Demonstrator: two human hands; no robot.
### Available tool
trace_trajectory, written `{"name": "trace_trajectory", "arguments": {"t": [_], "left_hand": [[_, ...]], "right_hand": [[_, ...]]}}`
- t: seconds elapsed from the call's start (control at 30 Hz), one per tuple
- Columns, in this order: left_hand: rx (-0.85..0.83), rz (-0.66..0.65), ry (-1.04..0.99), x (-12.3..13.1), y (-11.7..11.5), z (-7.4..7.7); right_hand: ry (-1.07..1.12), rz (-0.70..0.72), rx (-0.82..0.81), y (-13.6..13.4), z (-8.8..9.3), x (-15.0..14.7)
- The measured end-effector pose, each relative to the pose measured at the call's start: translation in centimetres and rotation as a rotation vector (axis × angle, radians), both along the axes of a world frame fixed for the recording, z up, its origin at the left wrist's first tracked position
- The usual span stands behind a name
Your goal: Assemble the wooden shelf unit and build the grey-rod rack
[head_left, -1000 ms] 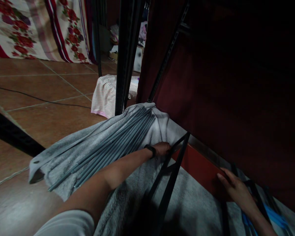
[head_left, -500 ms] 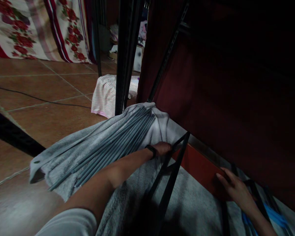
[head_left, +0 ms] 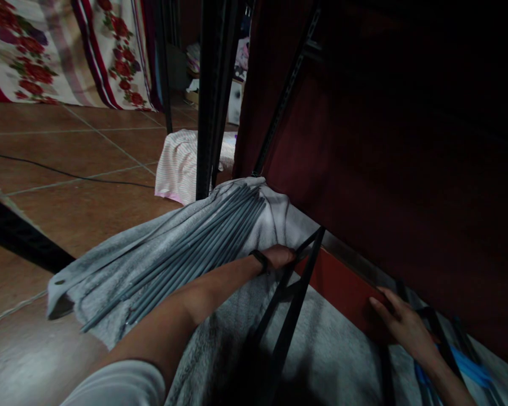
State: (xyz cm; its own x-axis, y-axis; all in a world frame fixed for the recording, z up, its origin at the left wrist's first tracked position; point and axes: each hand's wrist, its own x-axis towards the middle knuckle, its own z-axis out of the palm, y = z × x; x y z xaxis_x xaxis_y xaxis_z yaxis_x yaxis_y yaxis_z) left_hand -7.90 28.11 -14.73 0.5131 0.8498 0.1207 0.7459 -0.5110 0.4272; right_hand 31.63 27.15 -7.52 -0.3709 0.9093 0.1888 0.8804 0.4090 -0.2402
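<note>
An orange-red board (head_left: 342,287), or the side of a flat box, lies between my hands on the grey fleece blanket (head_left: 322,344). My right hand (head_left: 400,313) grips its right end, thumb on the front face and fingers over the upper edge. At the other end is my left hand (head_left: 281,256), wearing a black wristband. Its fingers curl in at the board's left end, their tips partly hidden by a black metal frame (head_left: 298,287). That slim frame slants in front of the board. Left of my forearm, a bundle of grey rods (head_left: 207,239) rests on the blanket.
A dark red cloth (head_left: 342,158) hangs behind the board. Black slotted posts (head_left: 211,107) rise nearby, and another bar (head_left: 21,237) crosses at left. Blue strips (head_left: 469,363) lie by my right forearm. A cable (head_left: 68,171) runs over the tiled floor (head_left: 97,217).
The view has shifted very slightly. Both hands keep their places on the board, and the rods lie as before.
</note>
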Motion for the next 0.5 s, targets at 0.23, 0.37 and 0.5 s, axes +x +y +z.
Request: {"name": "trace_trajectory", "arguments": {"t": [0.23, 0.37, 0.5], "left_hand": [[-0.058, 0.017, -0.035, -0.1, 0.15, -0.03], [-0.041, 0.012, -0.038, 0.18, 0.14, 0.0], [-0.071, 0.016, -0.067, -0.08, 0.32, -0.36]], "right_hand": [[0.003, 0.003, 0.013, 0.03, 0.01, -0.12], [0.0, 0.015, 0.007, -0.1, 0.2, -0.31], [-0.013, 0.013, 0.024, -0.15, 0.22, -0.3]]}}
